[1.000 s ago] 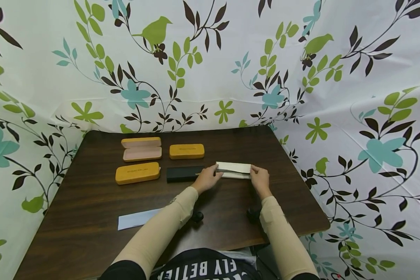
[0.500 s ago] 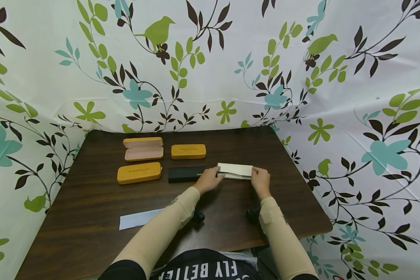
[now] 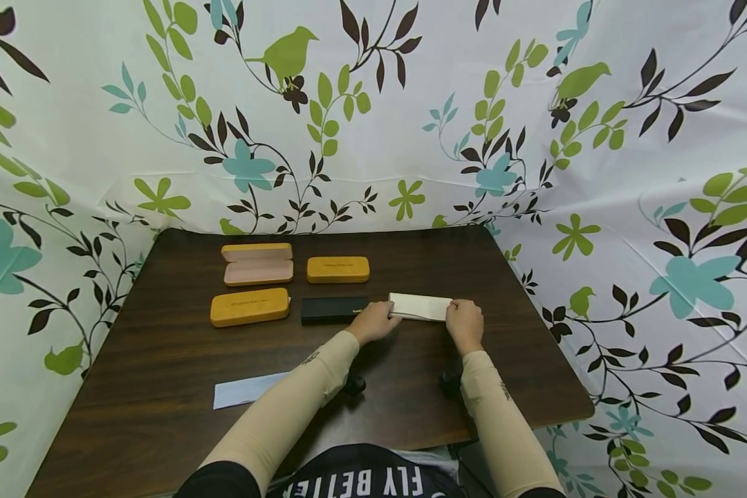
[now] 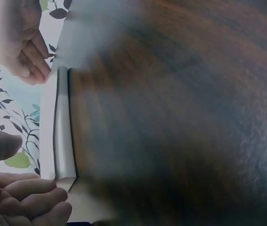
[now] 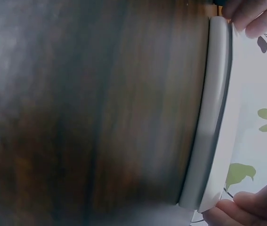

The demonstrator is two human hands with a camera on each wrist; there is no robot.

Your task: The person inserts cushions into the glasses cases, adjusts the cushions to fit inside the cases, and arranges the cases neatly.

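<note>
A cream-white flat case (image 3: 421,306) with a long fold-over flap lies on the dark wooden table, its flap lowered over the body. My left hand (image 3: 373,323) is at the left end of the case. In the left wrist view the left thumb stands apart from the fingers (image 4: 34,197), which touch the near end. My right hand (image 3: 465,324) is at the opposite end. In the right wrist view its thumb and index finger (image 5: 220,214) pinch the flap's corner.
Left of the case lies a black case (image 3: 330,310). Farther off are an open yellow eyeglass case (image 3: 258,264) with pink lining and two closed yellow ones (image 3: 338,270). A pale blue strip (image 3: 245,392) lies by the left forearm. The table (image 3: 162,346) meets a patterned curtain.
The flap, raised with a dark gap beneath it, has come down onto the case. Both hands stay at the ends of the case.
</note>
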